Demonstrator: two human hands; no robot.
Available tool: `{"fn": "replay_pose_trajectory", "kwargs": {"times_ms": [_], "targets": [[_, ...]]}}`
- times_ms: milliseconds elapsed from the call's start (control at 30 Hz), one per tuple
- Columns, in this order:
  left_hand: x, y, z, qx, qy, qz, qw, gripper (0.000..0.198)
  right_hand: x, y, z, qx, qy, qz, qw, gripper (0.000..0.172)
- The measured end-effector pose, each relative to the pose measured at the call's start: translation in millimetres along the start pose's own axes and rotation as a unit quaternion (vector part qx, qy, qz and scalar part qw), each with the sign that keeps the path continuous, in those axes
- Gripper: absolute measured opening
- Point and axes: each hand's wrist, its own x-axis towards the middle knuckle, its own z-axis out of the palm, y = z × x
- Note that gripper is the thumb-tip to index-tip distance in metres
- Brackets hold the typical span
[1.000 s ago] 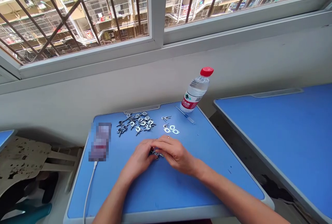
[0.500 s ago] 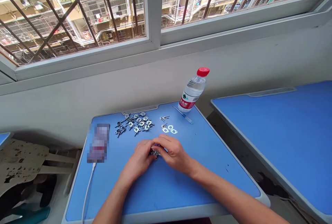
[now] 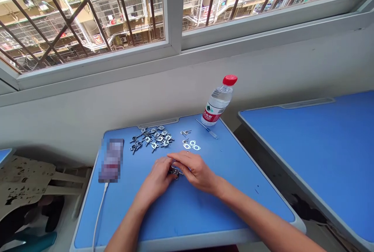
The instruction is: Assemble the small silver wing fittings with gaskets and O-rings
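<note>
a: where's our small dark metal fitting [image 3: 174,172] at?
b: low over the middle of the blue plastic desk top [image 3: 187,213]. we've got our left hand [image 3: 157,178] and right hand [image 3: 195,168] both pinched on it, fingertips meeting.
a: and the spares?
b: heap of small silvery metal fittings [image 3: 152,139] sits further back, apart from our hands.

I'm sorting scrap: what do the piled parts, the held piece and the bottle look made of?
Parts: likely metal, silvery with bright glints. Piece pinched between left hand and right hand: seemingly the same metal, mostly hidden. Bottle: clear plastic, see-through wall; red cap, probably plastic, opaque.
</note>
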Motion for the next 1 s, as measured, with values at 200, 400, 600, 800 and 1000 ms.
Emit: {"fn": "replay_pose_trajectory", "kwargs": {"times_ms": [200,400,600,800,1000], "targets": [[-1.3,-0.6,-0.4,0.006,-0.004,0.005,1.0,0.018,5.3,-9.6,-4.0,0.034,-0.011,0.011,0.999,0.021],[0.0,0.7,-1.7,0.01,-0.007,0.013,1.0,0.013,5.1,-10.2,-0.4,-0.003,0.022,0.006,1.0,0.022],[0.1,-2.2,0.4,0.034,-0.01,0.01,0.999,0.015,2.4,-6.2,0.3,0.001,0.034,-0.004,0.999,0.016],[-1.6,-1.6,0.7,0.034,0.0,0.016,0.999,0.02,3.7,-6.9,-5.4,-0.013,0.005,-0.049,0.999,0.029],[-2.7,5.6,-1.5,0.058,-0.009,-0.011,0.998,0.019,5.3,-5.9,-7.3,0.048,-0.014,-0.048,0.998,0.036]]}}
